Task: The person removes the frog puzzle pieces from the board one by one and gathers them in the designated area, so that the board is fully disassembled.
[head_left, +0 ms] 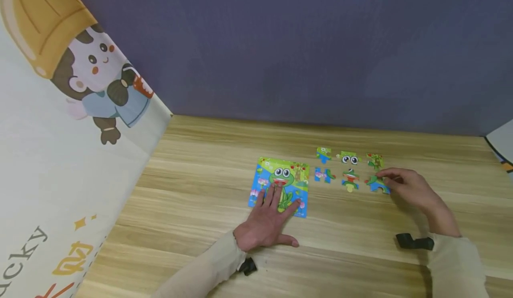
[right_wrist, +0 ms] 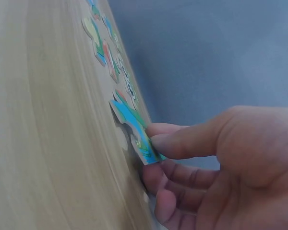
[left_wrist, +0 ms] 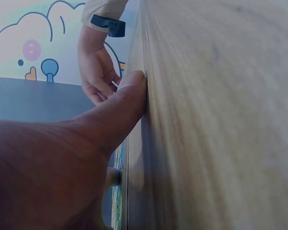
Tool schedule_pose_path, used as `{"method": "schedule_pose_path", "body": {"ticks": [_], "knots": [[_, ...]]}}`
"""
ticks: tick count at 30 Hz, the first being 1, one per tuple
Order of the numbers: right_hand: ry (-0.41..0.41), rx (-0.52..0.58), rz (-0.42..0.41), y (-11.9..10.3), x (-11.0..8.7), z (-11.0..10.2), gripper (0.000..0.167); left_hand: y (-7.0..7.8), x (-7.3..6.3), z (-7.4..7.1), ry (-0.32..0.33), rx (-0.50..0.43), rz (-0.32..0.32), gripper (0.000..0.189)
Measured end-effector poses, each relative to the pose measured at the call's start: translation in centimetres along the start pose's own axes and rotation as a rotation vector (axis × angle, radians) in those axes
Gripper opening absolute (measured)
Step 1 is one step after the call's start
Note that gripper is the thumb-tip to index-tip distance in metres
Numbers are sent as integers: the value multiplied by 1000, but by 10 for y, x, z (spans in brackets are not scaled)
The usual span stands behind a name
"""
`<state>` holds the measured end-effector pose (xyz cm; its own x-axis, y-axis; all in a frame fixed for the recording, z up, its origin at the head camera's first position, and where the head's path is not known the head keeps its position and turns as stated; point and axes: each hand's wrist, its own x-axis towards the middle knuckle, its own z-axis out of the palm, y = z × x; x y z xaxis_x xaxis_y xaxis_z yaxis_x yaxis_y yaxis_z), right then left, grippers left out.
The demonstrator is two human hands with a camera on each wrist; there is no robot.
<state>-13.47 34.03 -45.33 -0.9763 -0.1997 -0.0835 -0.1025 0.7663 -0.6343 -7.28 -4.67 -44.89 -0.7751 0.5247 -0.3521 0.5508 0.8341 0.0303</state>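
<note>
We've got the right hand (head_left: pixel 414 191) pinching a flat blue-and-green jigsaw piece (head_left: pixel 375 184) beside five more printed pieces (head_left: pixel 349 158); left hand (head_left: pixel 266 224), fingers spread straight, rests on the square green-and-blue frog picture (head_left: pixel 299 184) on the wood-grain table (head_left: pixel 180 209).

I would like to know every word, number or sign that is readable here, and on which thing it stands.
"ucky": dark letters on the white wall, cut by the picture's left edge.
"财": orange, same wall.
Red-orange sign below it: cut off, unreadable.
Frog picture and puzzle pieces: no text I can read.
</note>
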Motion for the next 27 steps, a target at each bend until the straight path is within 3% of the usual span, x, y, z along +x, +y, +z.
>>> {"method": "schedule_pose_path", "body": {"ticks": [15,24,27], "knots": [[-11,-64,17,-9,0,-3,28,0,-1,-1,24,17,2,100],[37,-63,22,-14,-9,-14,32,0,-2,0,24,-4,1,99],[77,-62,-17,-22,-10,-14,31,0,-2,0,20,-17,1,99]]}}
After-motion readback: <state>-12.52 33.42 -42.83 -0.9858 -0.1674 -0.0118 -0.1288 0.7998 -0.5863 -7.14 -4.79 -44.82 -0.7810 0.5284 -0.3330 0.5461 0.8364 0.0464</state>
